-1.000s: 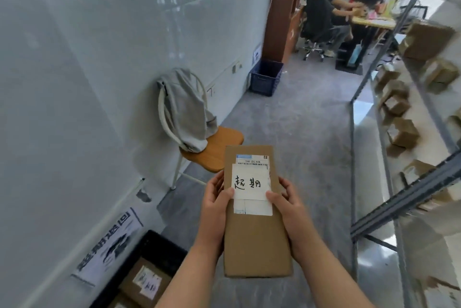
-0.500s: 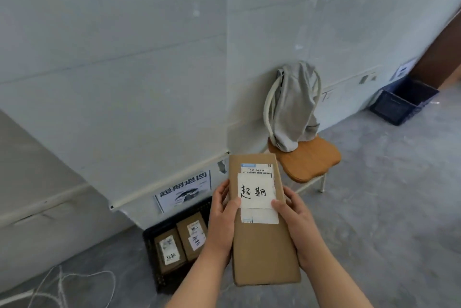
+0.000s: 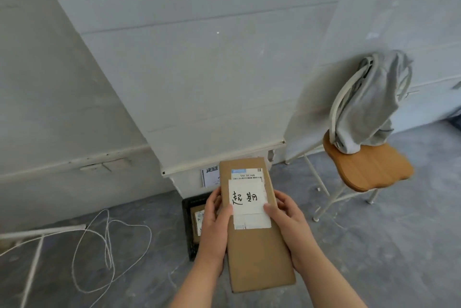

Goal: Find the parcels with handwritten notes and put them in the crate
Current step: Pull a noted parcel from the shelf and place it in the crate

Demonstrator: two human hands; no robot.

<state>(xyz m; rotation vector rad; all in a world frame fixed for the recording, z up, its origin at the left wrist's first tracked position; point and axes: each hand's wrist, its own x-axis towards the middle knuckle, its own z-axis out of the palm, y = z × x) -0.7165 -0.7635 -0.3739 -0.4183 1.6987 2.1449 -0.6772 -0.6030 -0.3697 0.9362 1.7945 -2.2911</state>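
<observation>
The left hand (image 3: 214,224) and right hand (image 3: 290,223) are gripping one cardboard parcel (image 3: 259,255) by its long edges, thumbs touching its one handwritten note (image 3: 247,196). They are holding it in the air over one black crate (image 3: 186,228), where one labelled box (image 3: 198,220) is showing. The carry seems to be ending, and lowering the parcel in comes next.

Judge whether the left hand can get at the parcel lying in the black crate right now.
Probably not: left hand and right hand both grip the held parcel; the crate with the lying parcel sits on the floor below.
</observation>
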